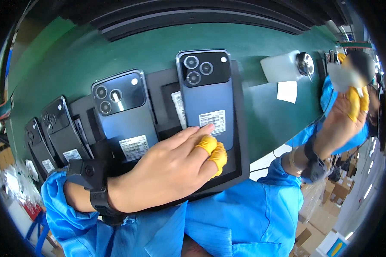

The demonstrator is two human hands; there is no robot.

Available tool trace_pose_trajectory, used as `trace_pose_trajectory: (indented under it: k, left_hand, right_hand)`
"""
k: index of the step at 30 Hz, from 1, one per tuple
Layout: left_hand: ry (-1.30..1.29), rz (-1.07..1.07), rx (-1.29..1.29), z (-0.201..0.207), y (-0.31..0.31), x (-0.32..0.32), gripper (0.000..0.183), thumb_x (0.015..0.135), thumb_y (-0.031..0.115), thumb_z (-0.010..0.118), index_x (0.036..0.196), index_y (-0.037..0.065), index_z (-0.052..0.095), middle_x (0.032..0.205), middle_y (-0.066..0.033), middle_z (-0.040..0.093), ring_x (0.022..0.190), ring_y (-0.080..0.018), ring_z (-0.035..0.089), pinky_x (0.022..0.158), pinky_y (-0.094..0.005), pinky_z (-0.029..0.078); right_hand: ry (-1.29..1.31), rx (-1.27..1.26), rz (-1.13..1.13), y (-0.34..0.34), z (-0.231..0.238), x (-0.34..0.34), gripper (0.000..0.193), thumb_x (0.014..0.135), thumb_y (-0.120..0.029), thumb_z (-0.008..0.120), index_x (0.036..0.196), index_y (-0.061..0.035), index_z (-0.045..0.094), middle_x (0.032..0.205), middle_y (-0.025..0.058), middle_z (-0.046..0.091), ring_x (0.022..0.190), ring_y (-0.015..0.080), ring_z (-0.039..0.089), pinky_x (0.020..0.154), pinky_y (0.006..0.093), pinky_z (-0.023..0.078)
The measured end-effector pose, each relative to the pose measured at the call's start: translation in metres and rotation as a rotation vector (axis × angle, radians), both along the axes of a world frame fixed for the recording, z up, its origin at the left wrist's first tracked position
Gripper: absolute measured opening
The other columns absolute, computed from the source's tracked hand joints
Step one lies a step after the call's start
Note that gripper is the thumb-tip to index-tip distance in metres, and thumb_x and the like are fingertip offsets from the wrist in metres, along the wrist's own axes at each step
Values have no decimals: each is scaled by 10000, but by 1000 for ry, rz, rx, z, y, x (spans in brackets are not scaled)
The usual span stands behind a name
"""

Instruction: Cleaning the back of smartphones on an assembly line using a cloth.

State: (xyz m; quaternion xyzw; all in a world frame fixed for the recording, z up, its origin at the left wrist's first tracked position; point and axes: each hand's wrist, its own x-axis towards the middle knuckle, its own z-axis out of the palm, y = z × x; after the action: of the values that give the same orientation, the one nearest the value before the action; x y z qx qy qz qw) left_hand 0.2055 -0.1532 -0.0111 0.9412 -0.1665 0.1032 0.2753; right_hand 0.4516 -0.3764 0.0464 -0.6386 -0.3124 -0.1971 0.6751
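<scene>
My left hand [167, 171] lies over the lower part of a blue smartphone [208, 96], its back with three lenses facing up. Two bare fingertips touch the white printed label [213, 121]. The two yellow-covered digits are drawn together at the phone's lower edge; what they pinch, if anything, is hidden. Off to the right, my right hand [336, 124] is raised, its yellow-covered thumb and finger closed around something pale and too small to name. A second blue smartphone [126, 118], also labelled, lies left of the first. Farther left are two darker phones [64, 126].
Black trays [240, 128] hold the phones on a green bench [261, 43]. Beyond them to the right are a white bottle with a metal top [281, 67] and a white paper piece [287, 91]. Another person's blue sleeve [328, 96] appears at right, near cardboard boxes [336, 188].
</scene>
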Motion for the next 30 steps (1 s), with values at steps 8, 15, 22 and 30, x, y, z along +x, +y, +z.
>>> trace_pose_trajectory:
  k: [8, 15, 22, 30]
  left_hand:
    - [-35, 13, -54, -5, 0, 0, 250, 714, 160, 665, 866, -27, 598, 965, -154, 600, 1023, -309, 608, 826, -338, 532]
    - [-39, 11, -65, -2, -3, 3, 268, 703, 161, 664, 881, -30, 605, 1046, -197, 592, 998, -323, 605, 839, -346, 524]
    - [8, 15, -69, 1, -1, 3, 269, 694, 157, 662, 887, -23, 614, 1117, -217, 579, 992, -336, 599, 823, -343, 525]
    - [4, 14, -46, 1, -3, 5, 259, 690, 155, 664, 886, -10, 621, 1144, -217, 573, 992, -336, 599, 829, -342, 525]
  right_hand:
    - [-256, -218, 589, 100, -27, -58, 275, 839, -8, 618, 1103, 56, 576, 1101, 244, 608, 1009, 345, 618, 881, 452, 509]
    - [-263, -391, 780, 141, -82, -9, 176, 758, 67, 626, 916, -9, 642, 942, 109, 667, 916, 236, 635, 828, 307, 496]
    - [-734, -635, 654, 144, -64, -17, 184, 620, -20, 666, 800, -55, 641, 845, 69, 653, 841, 280, 605, 767, 368, 457]
    - [-682, -594, 667, 137, -64, -9, 188, 606, -13, 652, 785, -70, 640, 835, 45, 672, 826, 273, 615, 776, 354, 466]
